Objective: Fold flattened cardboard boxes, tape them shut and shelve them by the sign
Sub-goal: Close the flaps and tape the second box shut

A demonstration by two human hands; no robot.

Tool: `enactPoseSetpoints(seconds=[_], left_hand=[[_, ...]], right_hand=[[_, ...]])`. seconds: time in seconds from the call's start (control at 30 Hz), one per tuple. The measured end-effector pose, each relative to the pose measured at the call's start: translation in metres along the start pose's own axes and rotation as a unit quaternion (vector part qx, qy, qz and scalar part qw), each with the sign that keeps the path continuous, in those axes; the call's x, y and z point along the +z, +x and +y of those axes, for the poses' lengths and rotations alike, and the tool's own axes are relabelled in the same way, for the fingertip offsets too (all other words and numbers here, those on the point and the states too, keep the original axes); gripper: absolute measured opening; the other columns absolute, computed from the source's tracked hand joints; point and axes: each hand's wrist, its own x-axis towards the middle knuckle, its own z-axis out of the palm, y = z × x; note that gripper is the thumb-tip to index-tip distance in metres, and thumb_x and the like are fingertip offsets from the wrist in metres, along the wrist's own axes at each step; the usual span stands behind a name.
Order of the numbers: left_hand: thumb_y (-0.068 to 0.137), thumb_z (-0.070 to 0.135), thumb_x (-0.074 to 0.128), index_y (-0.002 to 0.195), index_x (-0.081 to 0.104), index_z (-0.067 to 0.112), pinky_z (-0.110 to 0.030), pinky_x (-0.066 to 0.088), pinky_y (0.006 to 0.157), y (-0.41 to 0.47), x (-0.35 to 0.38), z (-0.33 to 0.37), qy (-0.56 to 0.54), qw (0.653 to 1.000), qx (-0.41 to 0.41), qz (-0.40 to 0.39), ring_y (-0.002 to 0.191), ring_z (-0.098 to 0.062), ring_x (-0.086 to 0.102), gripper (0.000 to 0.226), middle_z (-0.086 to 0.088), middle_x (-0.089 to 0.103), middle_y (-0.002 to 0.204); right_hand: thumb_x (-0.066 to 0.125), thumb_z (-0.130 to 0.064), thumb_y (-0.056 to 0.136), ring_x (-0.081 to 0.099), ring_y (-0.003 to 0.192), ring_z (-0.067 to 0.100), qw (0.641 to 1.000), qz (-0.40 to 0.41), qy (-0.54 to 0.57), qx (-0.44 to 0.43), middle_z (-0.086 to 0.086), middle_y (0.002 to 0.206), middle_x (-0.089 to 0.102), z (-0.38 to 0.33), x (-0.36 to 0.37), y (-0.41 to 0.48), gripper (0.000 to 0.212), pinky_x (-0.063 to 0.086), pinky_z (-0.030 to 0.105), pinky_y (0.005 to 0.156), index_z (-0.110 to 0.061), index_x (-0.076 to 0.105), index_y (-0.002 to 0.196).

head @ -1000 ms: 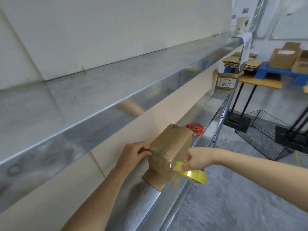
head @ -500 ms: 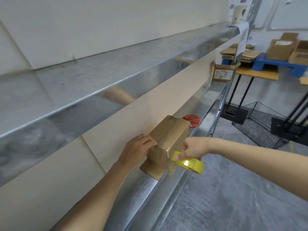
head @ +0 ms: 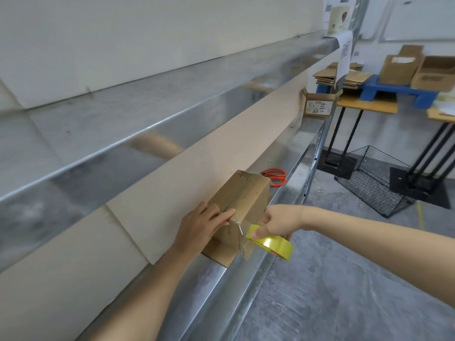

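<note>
- Now the right hand (head: 278,223) pinches the yellow tape roll (head: 273,245), clear strip running onto the cardboard box (head: 242,196).
- The left hand (head: 203,223) presses straight fingers on the box's top edge.
- Box rests on the metal shelf (head: 299,141); orange scissors (head: 276,177) just behind.

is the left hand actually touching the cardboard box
Touching. The head view shows the left hand pressed flat on the cardboard box at its top edge, while the right hand holds the tape roll.
</note>
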Motion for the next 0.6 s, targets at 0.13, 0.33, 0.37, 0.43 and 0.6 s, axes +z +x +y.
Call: enactPoseSetpoints(seconds=[0.13, 0.33, 0.37, 0.43, 0.6], left_hand=[[0.1, 0.034, 0.047, 0.117, 0.069, 0.032, -0.024, 0.046, 0.048, -0.002, 0.001, 0.007, 0.013, 0.999, -0.025, 0.021, 0.072, -0.014, 0.043, 0.028, 0.007, 0.057, 0.076], [0.096, 0.027, 0.05, 0.13, 0.057, 0.04, -0.029, 0.046, 0.055, -0.007, 0.002, 0.006, 0.024, 1.0, -0.02, -0.004, 0.072, -0.02, 0.05, 0.037, 0.003, 0.056, 0.083], [0.097, 0.029, 0.049, 0.13, 0.057, 0.04, -0.031, 0.046, 0.058, -0.007, 0.003, 0.005, 0.026, 0.999, -0.018, -0.004, 0.072, -0.021, 0.051, 0.035, 0.003, 0.055, 0.084], [0.1, 0.035, 0.046, 0.131, 0.056, 0.041, -0.033, 0.044, 0.063, -0.005, 0.003, 0.004, 0.035, 0.999, -0.016, -0.006, 0.074, -0.021, 0.051, 0.033, 0.002, 0.055, 0.086], [0.101, 0.038, 0.041, 0.129, 0.058, 0.041, -0.031, 0.04, 0.066, -0.003, -0.002, 0.005, 0.049, 0.998, -0.019, -0.021, 0.077, -0.019, 0.051, 0.033, 0.002, 0.056, 0.087]], right_hand=[[0.059, -0.046, 0.091, 0.071, 0.082, 0.023, 1.0, -0.004, 0.027, 0.006, 0.011, 0.086, 0.073, -0.001, 0.001, -0.007, 0.042, 0.053, 0.021, 0.058, -0.005, 0.062, 0.1], [0.057, -0.045, 0.093, 0.072, 0.088, 0.029, 0.999, 0.0, 0.053, -0.003, 0.017, 0.091, 0.074, -0.003, 0.005, -0.011, 0.041, 0.058, 0.026, 0.063, -0.004, 0.063, 0.098], [0.057, -0.046, 0.092, 0.073, 0.084, 0.028, 0.999, 0.004, 0.051, 0.0, 0.015, 0.086, 0.074, -0.003, 0.007, -0.011, 0.041, 0.057, 0.025, 0.06, -0.006, 0.061, 0.094], [0.057, -0.05, 0.09, 0.068, 0.068, 0.026, 0.999, 0.031, 0.023, 0.011, 0.009, 0.068, 0.066, -0.008, 0.011, -0.01, 0.043, 0.053, 0.024, 0.053, -0.009, 0.053, 0.076], [0.054, -0.056, 0.09, 0.059, 0.071, 0.027, 0.991, 0.097, -0.092, 0.014, 0.01, 0.075, 0.056, -0.015, 0.024, -0.002, 0.053, 0.041, 0.027, 0.055, -0.011, 0.045, 0.063]])
